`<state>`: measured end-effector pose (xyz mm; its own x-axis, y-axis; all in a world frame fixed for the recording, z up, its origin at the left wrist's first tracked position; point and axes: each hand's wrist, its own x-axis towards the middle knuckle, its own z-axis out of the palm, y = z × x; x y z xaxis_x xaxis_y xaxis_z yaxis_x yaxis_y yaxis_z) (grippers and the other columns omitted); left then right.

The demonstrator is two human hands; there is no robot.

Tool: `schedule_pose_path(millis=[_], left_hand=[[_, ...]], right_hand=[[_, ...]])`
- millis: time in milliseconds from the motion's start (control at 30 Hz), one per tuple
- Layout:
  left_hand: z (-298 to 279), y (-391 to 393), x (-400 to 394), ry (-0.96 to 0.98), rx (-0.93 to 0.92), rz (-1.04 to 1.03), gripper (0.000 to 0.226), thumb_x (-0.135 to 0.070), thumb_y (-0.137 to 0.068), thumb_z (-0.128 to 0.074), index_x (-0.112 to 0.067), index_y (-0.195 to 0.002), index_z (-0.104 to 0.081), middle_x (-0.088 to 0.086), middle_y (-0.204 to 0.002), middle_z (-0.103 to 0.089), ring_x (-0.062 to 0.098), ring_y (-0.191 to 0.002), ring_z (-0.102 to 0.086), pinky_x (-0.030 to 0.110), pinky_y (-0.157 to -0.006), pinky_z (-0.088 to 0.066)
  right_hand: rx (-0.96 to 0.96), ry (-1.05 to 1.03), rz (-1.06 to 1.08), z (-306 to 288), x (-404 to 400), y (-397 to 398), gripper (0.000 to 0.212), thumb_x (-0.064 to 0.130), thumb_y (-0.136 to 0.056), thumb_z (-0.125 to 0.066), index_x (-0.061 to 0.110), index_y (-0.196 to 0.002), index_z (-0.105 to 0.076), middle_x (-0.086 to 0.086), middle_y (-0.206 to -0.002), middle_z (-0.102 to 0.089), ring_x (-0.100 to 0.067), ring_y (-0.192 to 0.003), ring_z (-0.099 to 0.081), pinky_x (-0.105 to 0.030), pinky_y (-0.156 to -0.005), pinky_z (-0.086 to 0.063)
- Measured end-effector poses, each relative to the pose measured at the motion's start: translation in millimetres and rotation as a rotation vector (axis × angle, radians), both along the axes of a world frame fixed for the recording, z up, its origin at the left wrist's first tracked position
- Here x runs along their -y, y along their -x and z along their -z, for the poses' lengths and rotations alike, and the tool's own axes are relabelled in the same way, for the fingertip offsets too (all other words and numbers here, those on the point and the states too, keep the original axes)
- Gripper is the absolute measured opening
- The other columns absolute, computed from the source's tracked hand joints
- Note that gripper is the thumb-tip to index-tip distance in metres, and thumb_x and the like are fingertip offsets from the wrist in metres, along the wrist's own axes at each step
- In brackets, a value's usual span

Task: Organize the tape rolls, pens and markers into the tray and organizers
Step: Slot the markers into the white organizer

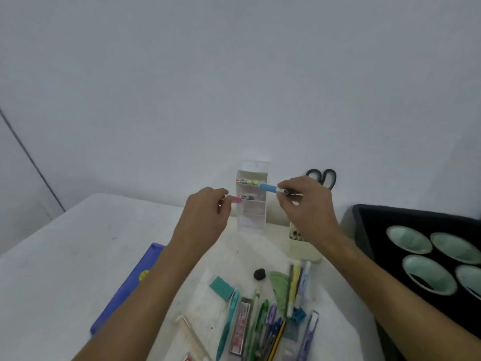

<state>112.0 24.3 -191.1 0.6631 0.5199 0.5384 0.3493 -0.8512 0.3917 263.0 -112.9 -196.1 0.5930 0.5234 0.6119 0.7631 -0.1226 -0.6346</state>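
A clear tiered organizer (252, 204) stands upright at the back of the white table, with several markers' ends showing in its top shelf (247, 181) and more in the second. My right hand (304, 204) is shut on a blue marker (269, 188), its tip at the organizer's top right. My left hand (205, 212) pinches a pink marker (235, 199) at the second shelf's left edge. Near me lies a pile of pens and markers (263, 324). A black tray (369, 222) at the right holds several pale green tape rolls (429, 274).
A cream pen holder (304, 250) stands behind my right wrist, with black scissors (324, 177) sticking up behind it. A blue box (130, 285) lies under my left forearm. A teal eraser (221, 287), a black lump (259, 274) and a green protractor (279, 285) lie among the pens.
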Motion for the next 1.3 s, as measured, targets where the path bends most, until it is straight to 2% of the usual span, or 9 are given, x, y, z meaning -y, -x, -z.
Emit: schedule_pose_path(millis=[67, 167, 333, 633, 733, 833, 933, 1067, 1300], left_hand=[[-1, -19, -5, -0.019, -0.014, 0.04, 0.025, -0.027, -0.096, -0.049, -0.023, -0.073, -0.057, -0.009, -0.06, -0.04, 0.007, -0.056, -0.04, 0.019, -0.055, -0.03], [6, -44, -14, -0.024, -0.015, 0.075, 0.026, -0.028, -0.097, -0.048, -0.017, -0.09, -0.07, -0.007, -0.065, -0.041, 0.009, -0.06, -0.041, 0.019, -0.057, -0.027], [23, -71, -26, -0.024, -0.04, 0.079, 0.026, -0.027, -0.098, -0.047, -0.022, -0.102, -0.072, -0.014, -0.068, -0.037, 0.008, -0.065, -0.041, 0.016, -0.06, -0.026], [42, -86, -33, 0.061, -0.071, 0.115, 0.022, -0.021, -0.097, -0.05, -0.017, -0.111, -0.066, 0.003, -0.101, -0.069, 0.009, -0.076, -0.055, 0.014, -0.066, -0.034], [48, -92, -38, 0.109, -0.089, 0.069, 0.02, -0.026, -0.096, -0.052, -0.014, -0.108, -0.061, 0.004, -0.1, -0.07, 0.017, -0.081, -0.065, 0.021, -0.067, -0.046], [51, -95, -41, 0.105, -0.1, 0.057, 0.019, -0.026, -0.096, -0.053, -0.014, -0.106, -0.063, 0.004, -0.098, -0.07, 0.016, -0.079, -0.063, 0.02, -0.067, -0.045], [54, -98, -44, 0.088, -0.099, 0.061, 0.017, -0.022, -0.095, -0.055, -0.015, -0.104, -0.067, 0.004, -0.095, -0.069, 0.011, -0.074, -0.055, 0.017, -0.067, -0.038], [59, -100, -47, 0.094, -0.116, 0.046, 0.017, -0.02, -0.094, -0.055, -0.013, -0.101, -0.068, 0.006, -0.095, -0.069, 0.017, -0.081, -0.062, 0.018, -0.068, -0.04], [67, -101, -50, 0.108, -0.131, 0.052, 0.02, -0.013, -0.094, -0.053, -0.011, -0.106, -0.069, 0.008, -0.099, -0.07, 0.019, -0.083, -0.063, 0.02, -0.076, -0.046]], right_hand=[[0.066, 0.032, 0.013, 1, -5, -6, 0.017, 0.003, -0.083, -0.068, 0.006, -0.099, -0.073, -0.005, -0.091, -0.064, -0.014, -0.076, -0.063, -0.022, -0.077, -0.055], [0.149, 0.105, 0.014, 12, -19, -12, 0.019, 0.001, -0.083, -0.067, 0.005, -0.101, -0.074, -0.005, -0.092, -0.063, -0.011, -0.074, -0.057, -0.025, -0.077, -0.055], [0.142, 0.187, -0.056, 31, -41, -13, 0.025, -0.001, -0.088, -0.06, 0.008, -0.108, -0.072, -0.008, -0.097, -0.062, -0.008, -0.08, -0.051, -0.016, -0.076, -0.041], [0.111, 0.294, -0.015, 63, -69, -25, 0.026, 0.0, -0.092, -0.053, 0.008, -0.109, -0.07, -0.01, -0.105, -0.064, -0.02, -0.094, -0.058, -0.019, -0.08, -0.042], [0.057, 0.275, 0.006, 66, -74, -27, 0.024, 0.001, -0.092, -0.054, 0.008, -0.108, -0.07, -0.008, -0.104, -0.064, -0.013, -0.087, -0.054, -0.007, -0.075, -0.036], [0.045, 0.249, 0.004, 65, -75, -26, 0.023, 0.003, -0.094, -0.054, 0.009, -0.111, -0.07, -0.004, -0.1, -0.058, -0.005, -0.082, -0.045, 0.001, -0.066, -0.034], [0.046, 0.263, 0.015, 65, -78, -28, 0.023, 0.007, -0.095, -0.053, 0.011, -0.109, -0.07, -0.005, -0.098, -0.058, -0.007, -0.082, -0.045, -0.003, -0.064, -0.034], [0.027, 0.318, 0.066, 70, -86, -34, 0.023, 0.008, -0.096, -0.051, 0.012, -0.108, -0.07, -0.009, -0.103, -0.064, -0.016, -0.09, -0.056, -0.017, -0.076, -0.039], [0.01, 0.35, 0.043, 69, -89, -32, 0.02, 0.003, -0.092, -0.054, 0.008, -0.104, -0.069, -0.011, -0.103, -0.069, -0.022, -0.089, -0.063, -0.026, -0.078, -0.049]])
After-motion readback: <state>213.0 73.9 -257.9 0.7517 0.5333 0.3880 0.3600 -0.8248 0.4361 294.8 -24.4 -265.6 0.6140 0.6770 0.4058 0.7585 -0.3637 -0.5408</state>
